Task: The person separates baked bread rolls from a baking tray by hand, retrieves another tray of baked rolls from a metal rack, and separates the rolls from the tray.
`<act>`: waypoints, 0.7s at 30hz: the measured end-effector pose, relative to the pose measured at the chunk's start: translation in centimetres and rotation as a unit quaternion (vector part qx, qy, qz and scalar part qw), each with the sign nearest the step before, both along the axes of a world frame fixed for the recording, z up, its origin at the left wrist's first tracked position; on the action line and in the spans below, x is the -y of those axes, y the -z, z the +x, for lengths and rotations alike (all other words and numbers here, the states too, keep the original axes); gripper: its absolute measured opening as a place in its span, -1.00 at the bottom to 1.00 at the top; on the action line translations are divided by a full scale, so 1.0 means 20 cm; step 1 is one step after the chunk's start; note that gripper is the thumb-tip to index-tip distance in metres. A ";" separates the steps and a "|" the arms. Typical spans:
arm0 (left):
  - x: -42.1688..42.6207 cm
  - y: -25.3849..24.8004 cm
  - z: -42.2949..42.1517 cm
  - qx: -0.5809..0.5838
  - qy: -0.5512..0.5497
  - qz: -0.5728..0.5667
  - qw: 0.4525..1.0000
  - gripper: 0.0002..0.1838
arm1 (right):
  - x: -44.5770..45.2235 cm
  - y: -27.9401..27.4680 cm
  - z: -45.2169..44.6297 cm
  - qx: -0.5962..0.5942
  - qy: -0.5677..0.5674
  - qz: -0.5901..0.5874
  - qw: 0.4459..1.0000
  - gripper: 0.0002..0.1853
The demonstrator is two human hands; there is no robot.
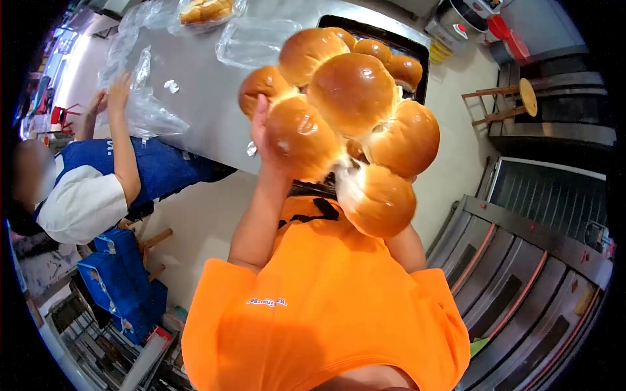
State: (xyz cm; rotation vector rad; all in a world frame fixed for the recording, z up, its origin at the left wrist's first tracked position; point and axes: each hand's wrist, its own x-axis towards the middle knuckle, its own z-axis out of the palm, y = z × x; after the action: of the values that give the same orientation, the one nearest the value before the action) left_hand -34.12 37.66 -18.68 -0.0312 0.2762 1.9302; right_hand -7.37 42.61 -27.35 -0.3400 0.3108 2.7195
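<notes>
Table [207,107]: far left, bearing clear bags [257,42] and one bagged loaf [205,10].
Tray [418,49]: far side, largely blocked by the buns [352,94].
Co-worker [85,202]: left, hands raised near a clear bag.
Stool [527,98]: one, far right.
Left hand [262,133]: gripping the buns' left side, above the near table edge.
Right hand: mostly hidden behind the buns; grip impossible to tell.
Count: six large buns in front, three behind.
Texture: glossy brown domes, pale fluffy sides; grey metal table, black tray.
</notes>
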 end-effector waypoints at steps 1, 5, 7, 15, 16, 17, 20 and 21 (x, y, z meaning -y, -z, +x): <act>0.00 -0.01 -0.04 -0.019 -0.020 0.015 1.000 -0.25 | 0.01 -0.07 0.05 -0.050 0.000 0.045 0.998 -0.34; 0.07 -0.02 -0.19 -0.088 -0.077 0.063 0.991 -0.20 | -0.05 -0.10 0.14 -0.078 0.015 0.035 0.996 -0.11; 0.13 -0.07 -0.23 -0.118 -0.107 0.065 0.985 -0.18 | -0.13 0.01 0.22 -0.046 0.031 0.107 0.993 -0.11; 0.42 -0.17 -0.19 -0.198 -0.178 0.057 0.962 -0.09 | -0.45 0.17 0.22 0.126 -0.051 0.151 0.979 -0.24; 0.43 -0.17 -0.17 -0.204 -0.179 0.053 0.961 -0.08 | -0.51 0.25 0.17 0.158 -0.023 0.168 0.973 -0.38; 0.43 -0.17 -0.16 -0.209 -0.179 0.048 0.960 -0.06 | -0.58 0.36 0.10 0.200 -0.004 0.171 0.965 -0.42; 0.39 -0.11 -0.10 -0.226 -0.177 0.006 0.958 -0.03 | -0.88 0.51 -0.07 0.130 -0.032 0.234 0.963 -0.34; 0.38 -0.08 -0.08 -0.231 -0.168 -0.019 0.958 -0.02 | -0.89 0.48 -0.11 0.320 0.046 0.288 0.901 -0.27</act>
State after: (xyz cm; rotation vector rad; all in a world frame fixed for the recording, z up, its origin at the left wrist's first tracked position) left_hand -35.67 30.12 -17.01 0.3734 0.6546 2.2560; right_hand -9.55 60.42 -36.94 -0.9581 -0.6264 2.2897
